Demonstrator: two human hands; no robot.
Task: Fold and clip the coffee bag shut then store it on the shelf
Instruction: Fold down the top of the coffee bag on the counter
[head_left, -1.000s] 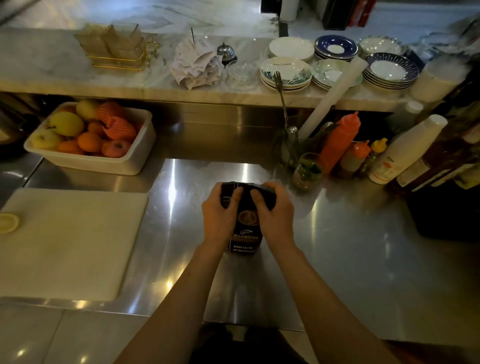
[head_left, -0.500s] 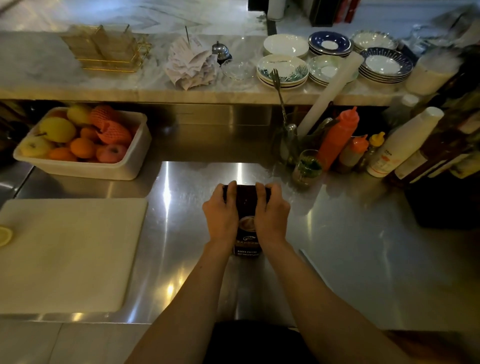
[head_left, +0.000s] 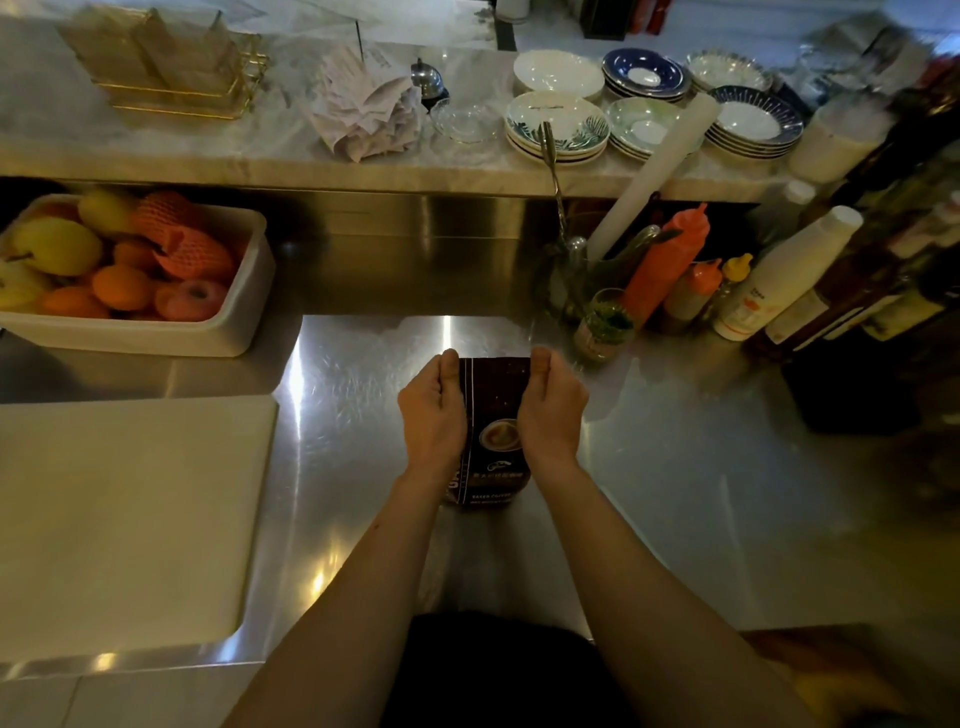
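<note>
A dark coffee bag (head_left: 493, 415) with a cup picture and white lettering stands on the steel counter (head_left: 675, 467) in the middle of the view. My left hand (head_left: 434, 415) grips its left side near the top. My right hand (head_left: 551, 410) grips the right side at the same height. The bag's top edge shows flat between my thumbs. No clip is in sight.
A white cutting board (head_left: 124, 519) lies at the left. A white tub of fruit (head_left: 130, 270) sits behind it. Sauce bottles (head_left: 670, 260), a small glass jar (head_left: 602, 325) and dark bottles crowd the right. Stacked plates (head_left: 558, 124) and a receipt spike (head_left: 369, 104) stand on the marble ledge.
My fingers no longer cover the bag's top; both hands have slid to its sides, exposing the front panel. The view has shifted slightly.
</note>
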